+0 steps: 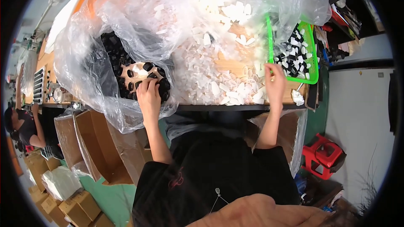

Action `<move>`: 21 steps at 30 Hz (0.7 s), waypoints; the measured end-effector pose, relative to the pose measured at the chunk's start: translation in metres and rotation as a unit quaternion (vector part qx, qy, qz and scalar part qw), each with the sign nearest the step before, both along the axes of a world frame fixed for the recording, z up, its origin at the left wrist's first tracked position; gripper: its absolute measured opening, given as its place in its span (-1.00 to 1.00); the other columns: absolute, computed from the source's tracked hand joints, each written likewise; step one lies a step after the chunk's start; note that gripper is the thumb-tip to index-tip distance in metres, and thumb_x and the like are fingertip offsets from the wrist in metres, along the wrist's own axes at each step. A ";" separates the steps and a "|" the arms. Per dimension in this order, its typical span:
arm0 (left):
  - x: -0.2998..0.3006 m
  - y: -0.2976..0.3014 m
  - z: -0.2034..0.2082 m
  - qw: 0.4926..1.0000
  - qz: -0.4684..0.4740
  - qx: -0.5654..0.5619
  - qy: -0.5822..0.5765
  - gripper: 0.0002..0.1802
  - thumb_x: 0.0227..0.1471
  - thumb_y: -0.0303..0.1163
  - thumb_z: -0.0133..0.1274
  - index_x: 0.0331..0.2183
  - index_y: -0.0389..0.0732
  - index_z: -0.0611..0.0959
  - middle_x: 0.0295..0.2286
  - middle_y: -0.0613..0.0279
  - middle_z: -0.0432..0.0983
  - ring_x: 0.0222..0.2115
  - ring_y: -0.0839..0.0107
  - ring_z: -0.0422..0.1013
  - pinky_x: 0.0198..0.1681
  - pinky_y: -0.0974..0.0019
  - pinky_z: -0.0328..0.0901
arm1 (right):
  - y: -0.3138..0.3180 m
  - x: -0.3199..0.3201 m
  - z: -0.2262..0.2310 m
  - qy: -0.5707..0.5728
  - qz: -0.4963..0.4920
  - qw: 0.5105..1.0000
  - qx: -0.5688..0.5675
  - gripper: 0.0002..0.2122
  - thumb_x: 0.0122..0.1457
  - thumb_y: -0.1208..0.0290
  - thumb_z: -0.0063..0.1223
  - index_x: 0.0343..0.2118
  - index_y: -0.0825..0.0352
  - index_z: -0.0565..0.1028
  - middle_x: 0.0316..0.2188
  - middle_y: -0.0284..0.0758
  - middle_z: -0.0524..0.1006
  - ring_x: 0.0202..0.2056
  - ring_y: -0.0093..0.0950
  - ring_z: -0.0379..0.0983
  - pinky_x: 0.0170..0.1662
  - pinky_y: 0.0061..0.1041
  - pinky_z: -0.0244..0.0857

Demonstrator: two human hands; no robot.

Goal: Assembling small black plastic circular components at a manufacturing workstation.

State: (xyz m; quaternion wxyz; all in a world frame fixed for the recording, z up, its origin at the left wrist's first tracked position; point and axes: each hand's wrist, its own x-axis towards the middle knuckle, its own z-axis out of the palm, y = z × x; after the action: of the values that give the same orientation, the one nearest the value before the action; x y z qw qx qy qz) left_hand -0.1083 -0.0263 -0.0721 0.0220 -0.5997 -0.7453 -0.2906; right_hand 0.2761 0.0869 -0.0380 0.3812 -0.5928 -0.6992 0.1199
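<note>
Seen from above, a seated person in a black top works at a wooden bench heaped with small plastic parts. The left hand reaches into a clear plastic bag and rests on a pile of small black caps at the bench's near left edge, fingers curled down over a few of them (whether any cap is actually pinched cannot be told). The right hand is raised at the near corner of a green plastic basket, fingers closed toward the thumb as if pinching something small; what it holds, if anything, is too small to tell. The basket holds mixed black and white assembled pieces. Between the hands lies a broad spread of white translucent plastic pieces. The caps look light, rigid and smooth, likely to slip and scatter, so they are probably best taken one at a time by the rim between thumb and fingertip. Open cardboard boxes stand on the floor at left, a red stool at right, and another person sits far left.
</note>
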 end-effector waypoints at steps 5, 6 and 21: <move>-0.004 -0.001 0.009 0.998 0.011 -0.022 0.066 -0.81 -0.03 -0.51 0.17 -0.27 -0.26 0.67 -0.33 0.11 0.50 -0.27 0.10 0.43 -0.14 0.12 0.28 | -0.001 -0.018 -0.025 -0.080 -0.019 0.997 0.009 -0.90 0.19 0.56 0.05 -0.27 0.41 0.54 -0.35 -0.13 0.55 -0.33 -0.19 0.50 -0.29 -0.27 0.36; -0.005 -0.001 0.010 0.997 0.008 -0.028 0.070 -0.78 -0.02 -0.51 0.19 -0.25 -0.27 0.67 -0.34 0.10 0.49 -0.28 0.11 0.42 -0.16 0.14 0.30 | -0.001 -0.023 -0.025 -0.099 -0.054 0.994 -0.001 -0.89 0.17 0.57 0.02 -0.25 0.39 0.52 -0.34 -0.10 0.54 -0.30 -0.15 0.50 -0.28 -0.22 0.36; 0.080 0.021 0.020 0.754 -0.151 0.067 -0.636 -0.67 0.14 -0.58 0.07 -0.03 -0.38 0.56 -0.13 0.11 0.53 -0.14 0.40 0.48 -0.06 0.31 0.40 | -0.024 -0.087 -0.005 0.140 0.117 0.977 -0.114 -0.81 0.17 0.59 0.11 -0.15 0.45 0.50 -0.32 -0.22 0.55 -0.35 -0.50 0.50 -0.28 -0.53 0.37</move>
State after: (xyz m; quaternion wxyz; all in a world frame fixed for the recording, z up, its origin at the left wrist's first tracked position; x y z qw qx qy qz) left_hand -0.0287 -0.0058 -0.0518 -0.4611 -0.3785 -0.4657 -0.6536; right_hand 0.1895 0.0629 -0.0425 0.3885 -0.5234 -0.6856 0.3241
